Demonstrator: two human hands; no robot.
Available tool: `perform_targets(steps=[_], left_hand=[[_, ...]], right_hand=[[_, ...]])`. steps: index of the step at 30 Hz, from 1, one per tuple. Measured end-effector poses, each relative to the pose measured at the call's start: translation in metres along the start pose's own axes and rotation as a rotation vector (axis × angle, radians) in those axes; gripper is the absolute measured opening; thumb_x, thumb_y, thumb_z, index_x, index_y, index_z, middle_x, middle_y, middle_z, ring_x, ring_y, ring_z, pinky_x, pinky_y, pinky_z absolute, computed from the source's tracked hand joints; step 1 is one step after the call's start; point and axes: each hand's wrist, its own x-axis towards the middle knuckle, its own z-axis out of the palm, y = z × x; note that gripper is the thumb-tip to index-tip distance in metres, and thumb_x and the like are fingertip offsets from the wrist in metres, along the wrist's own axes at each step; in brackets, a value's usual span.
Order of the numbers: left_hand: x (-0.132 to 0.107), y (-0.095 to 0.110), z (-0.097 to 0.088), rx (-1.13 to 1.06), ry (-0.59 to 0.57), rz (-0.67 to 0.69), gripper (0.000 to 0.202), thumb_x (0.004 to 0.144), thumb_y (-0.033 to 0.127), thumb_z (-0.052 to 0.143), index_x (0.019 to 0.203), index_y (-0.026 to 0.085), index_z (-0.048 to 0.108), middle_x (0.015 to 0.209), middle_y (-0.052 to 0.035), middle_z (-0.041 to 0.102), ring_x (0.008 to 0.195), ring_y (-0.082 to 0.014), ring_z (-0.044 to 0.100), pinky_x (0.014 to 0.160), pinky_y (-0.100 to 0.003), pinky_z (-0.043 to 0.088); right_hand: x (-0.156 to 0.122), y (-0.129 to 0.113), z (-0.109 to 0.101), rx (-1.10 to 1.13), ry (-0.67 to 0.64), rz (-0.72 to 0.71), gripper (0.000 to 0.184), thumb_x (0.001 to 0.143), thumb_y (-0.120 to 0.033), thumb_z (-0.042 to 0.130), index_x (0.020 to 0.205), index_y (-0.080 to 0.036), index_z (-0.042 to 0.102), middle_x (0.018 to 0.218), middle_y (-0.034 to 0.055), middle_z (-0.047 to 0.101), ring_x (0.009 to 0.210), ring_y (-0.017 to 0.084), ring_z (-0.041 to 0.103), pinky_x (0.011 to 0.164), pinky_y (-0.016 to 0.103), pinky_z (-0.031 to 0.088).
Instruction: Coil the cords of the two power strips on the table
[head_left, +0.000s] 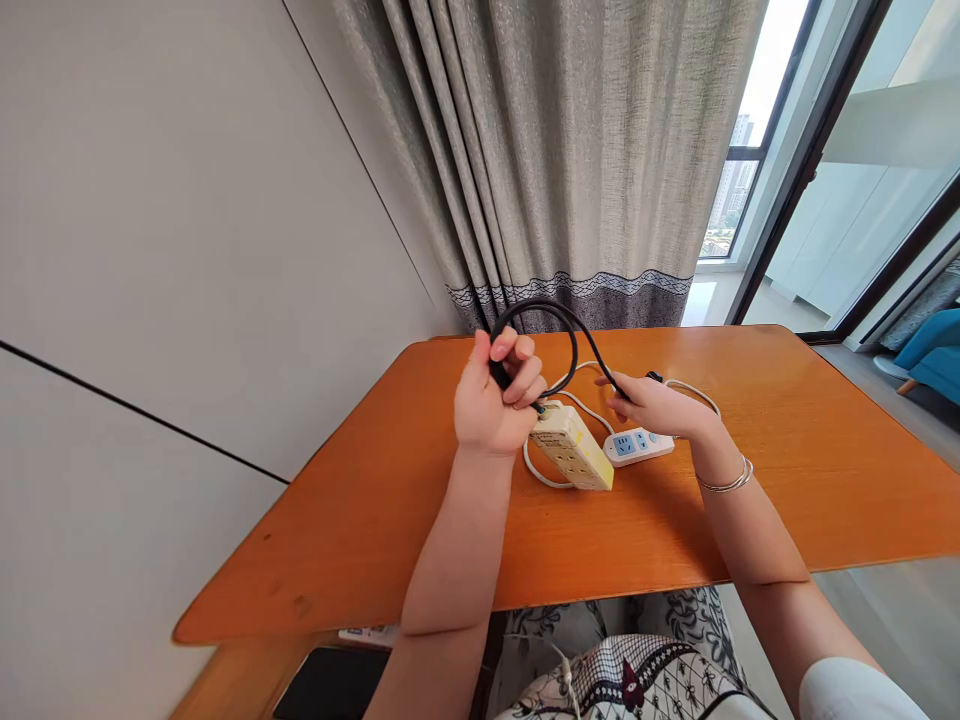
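Gathered in my left hand (499,395) is a looped black cable (574,355), the fingers curled round it above the table. The cable arches over to my right hand (654,405), where thumb and fingers pinch it. Just below and right of my left hand is a yellowed power strip (574,450), tilted, with the black cable running to its near-hand end. A white power strip (637,446) with blue socket faces lies on the table under my right hand. Its white cord (551,482) curves behind and around the yellowed strip. Part of the cord is hidden.
The orange wooden table (360,520) has its front edge close to my lap. Behind it hangs a grey curtain (600,150), with a pale wall (187,200) at left. A black flat object (334,685) lies on a lower surface at front left.
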Motion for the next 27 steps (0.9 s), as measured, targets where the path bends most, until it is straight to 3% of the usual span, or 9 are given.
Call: perform_targets(steps=[5,7,9,17,22,27], left_hand=[[0.009,0.006,-0.01,0.091,0.104,0.206,0.043,0.1,0.041,0.048,0.067,0.02,0.032,0.083,0.0007,0.071,0.039,-0.0053,0.017,0.033,-0.019,0.021],[0.012,0.006,-0.012,0.11,0.129,0.242,0.044,0.1,0.043,0.049,0.066,0.019,0.031,0.094,-0.0009,0.074,0.04,-0.005,0.019,0.033,-0.02,0.022],[0.014,0.005,-0.011,0.125,0.143,0.261,0.046,0.1,0.044,0.048,0.066,0.019,0.031,0.102,-0.0019,0.075,0.04,-0.0047,0.022,0.033,-0.021,0.022],[0.014,-0.002,-0.008,0.177,0.124,0.277,0.051,0.096,0.051,0.054,0.065,0.02,0.028,0.101,-0.0036,0.077,0.039,-0.0041,0.031,0.035,-0.022,0.024],[0.012,-0.014,-0.006,0.212,0.094,0.207,0.049,0.096,0.051,0.054,0.065,0.02,0.031,0.1,-0.0057,0.077,0.04,-0.0054,0.045,0.039,-0.021,0.033],[0.005,-0.033,-0.003,0.219,-0.024,0.123,0.043,0.093,0.05,0.059,0.07,0.02,0.038,0.099,-0.0067,0.077,0.045,-0.0073,0.056,0.045,-0.021,0.043]], right_hand=[[0.0,-0.006,0.006,-0.248,0.007,0.064,0.048,0.099,-0.019,0.041,0.146,-0.011,0.045,0.105,0.0151,0.073,0.09,0.023,0.068,0.071,0.03,0.043],[-0.001,-0.012,0.008,-0.3,0.049,0.049,0.051,0.101,-0.02,0.039,0.151,-0.013,0.04,0.109,0.0154,0.072,0.094,0.024,0.069,0.073,0.03,0.044],[-0.005,-0.021,0.009,-0.346,0.091,0.026,0.048,0.103,-0.025,0.038,0.149,-0.015,0.044,0.106,0.0136,0.072,0.092,0.022,0.069,0.071,0.029,0.043],[-0.028,-0.048,0.008,-0.513,0.332,-0.183,0.037,0.102,-0.033,0.047,0.135,-0.024,0.063,0.085,0.005,0.069,0.062,0.013,0.058,0.053,0.027,0.028],[-0.036,-0.052,0.011,-0.568,0.497,-0.399,0.033,0.103,-0.026,0.042,0.118,-0.021,0.072,0.072,0.0028,0.065,0.06,0.012,0.053,0.054,0.028,0.031],[-0.04,-0.055,0.009,-0.512,0.518,-0.531,0.033,0.103,-0.023,0.04,0.112,-0.022,0.072,0.073,0.0028,0.066,0.064,0.013,0.056,0.055,0.027,0.034]])
